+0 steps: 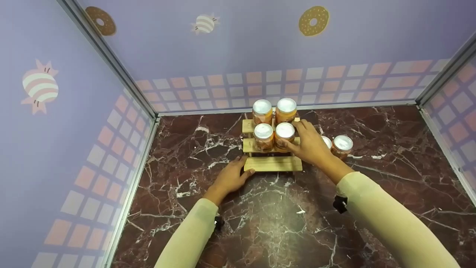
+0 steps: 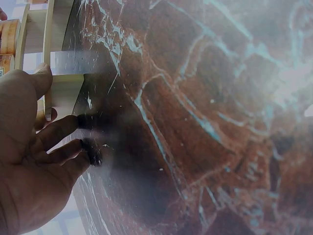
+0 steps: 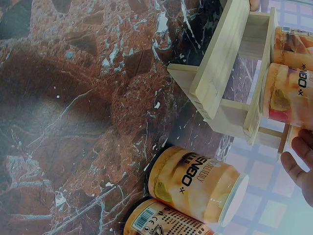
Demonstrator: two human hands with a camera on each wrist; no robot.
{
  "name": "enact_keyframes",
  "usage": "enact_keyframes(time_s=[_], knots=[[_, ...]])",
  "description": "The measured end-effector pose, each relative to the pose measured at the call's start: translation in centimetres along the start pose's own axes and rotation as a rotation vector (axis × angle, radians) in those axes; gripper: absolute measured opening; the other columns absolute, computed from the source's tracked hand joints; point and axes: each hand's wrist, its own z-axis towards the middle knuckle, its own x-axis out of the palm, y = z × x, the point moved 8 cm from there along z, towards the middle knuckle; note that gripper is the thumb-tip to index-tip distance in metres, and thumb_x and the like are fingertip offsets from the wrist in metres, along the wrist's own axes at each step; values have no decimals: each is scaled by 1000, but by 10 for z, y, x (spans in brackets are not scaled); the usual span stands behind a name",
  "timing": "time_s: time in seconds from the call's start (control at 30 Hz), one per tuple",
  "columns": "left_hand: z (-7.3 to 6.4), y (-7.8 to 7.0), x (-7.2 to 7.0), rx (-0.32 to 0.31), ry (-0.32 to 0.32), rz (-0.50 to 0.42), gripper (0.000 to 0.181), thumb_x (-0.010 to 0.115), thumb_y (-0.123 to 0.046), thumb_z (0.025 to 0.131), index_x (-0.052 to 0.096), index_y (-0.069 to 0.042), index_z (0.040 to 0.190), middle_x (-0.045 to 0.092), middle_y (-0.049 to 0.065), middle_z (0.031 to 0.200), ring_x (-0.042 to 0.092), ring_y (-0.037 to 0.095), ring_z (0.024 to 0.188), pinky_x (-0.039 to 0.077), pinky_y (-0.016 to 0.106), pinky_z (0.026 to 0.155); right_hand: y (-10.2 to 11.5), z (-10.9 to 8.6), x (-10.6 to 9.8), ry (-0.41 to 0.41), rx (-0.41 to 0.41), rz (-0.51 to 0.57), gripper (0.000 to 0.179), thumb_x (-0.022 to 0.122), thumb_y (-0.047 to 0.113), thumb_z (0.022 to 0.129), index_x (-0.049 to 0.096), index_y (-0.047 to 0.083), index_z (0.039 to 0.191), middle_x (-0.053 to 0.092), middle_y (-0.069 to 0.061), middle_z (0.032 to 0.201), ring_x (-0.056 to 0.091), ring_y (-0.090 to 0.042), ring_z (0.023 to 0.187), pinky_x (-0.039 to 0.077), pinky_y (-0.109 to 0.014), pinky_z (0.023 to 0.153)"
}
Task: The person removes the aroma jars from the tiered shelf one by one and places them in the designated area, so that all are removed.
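Observation:
A three-step wooden display stand (image 1: 273,163) stands near the back wall, its bottom step bare. Two orange-labelled jars with pale lids, one of them the left rear jar (image 1: 262,111), stand on the top step. On the middle step are two more, a left jar (image 1: 263,137) and a right jar (image 1: 285,136). My left hand (image 1: 230,175) grips the left end of the bottom step, thumb and forefinger about the board (image 2: 48,58). My right hand (image 1: 310,145) is beside the right middle jar, thumb at its side, fingers extended by the stand's right end (image 3: 281,132).
Right of the stand, two more jars stand on the dark red marbled table (image 1: 390,178): one jar (image 3: 195,183) partly behind my right hand in the head view, and an outer jar (image 1: 342,146). Patterned purple walls (image 1: 238,48) enclose the back and both sides.

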Motion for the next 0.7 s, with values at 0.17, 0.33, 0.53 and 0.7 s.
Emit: enact_keyframes(time_s=[0.17, 0.33, 0.53, 0.7], knots=[[5, 7, 6, -3, 21, 49, 101, 39, -87, 103, 41, -14, 172, 46, 25, 172, 46, 43, 161, 41, 62, 130, 1, 1, -1, -17, -4, 20, 72, 83, 38, 99, 56, -9, 146, 61, -28, 135, 60, -46, 128, 53, -62, 114], [-6, -8, -10, 1, 3, 39, 94, 49, -77, 107, 41, -9, 171, 45, 27, 172, 45, 44, 161, 39, 62, 131, 1, 2, -2, -34, -11, 40, 68, 85, 35, 97, 59, -8, 142, 63, -28, 134, 61, -46, 127, 52, -62, 116], [1, 4, 4, -2, 4, 25, 100, 37, -85, 104, 40, -12, 172, 45, 27, 172, 45, 45, 161, 40, 64, 129, 2, 0, -2, -44, -12, 52, 66, 87, 34, 95, 61, -7, 140, 64, -26, 133, 61, -45, 127, 51, -61, 116], [4, 9, 7, -9, 21, 59, 103, 35, -89, 102, 40, -15, 173, 46, 23, 173, 45, 41, 162, 43, 61, 129, 4, -3, -5, -57, -28, 46, 65, 87, 35, 95, 62, -7, 138, 65, -25, 130, 62, -43, 123, 54, -60, 112]])
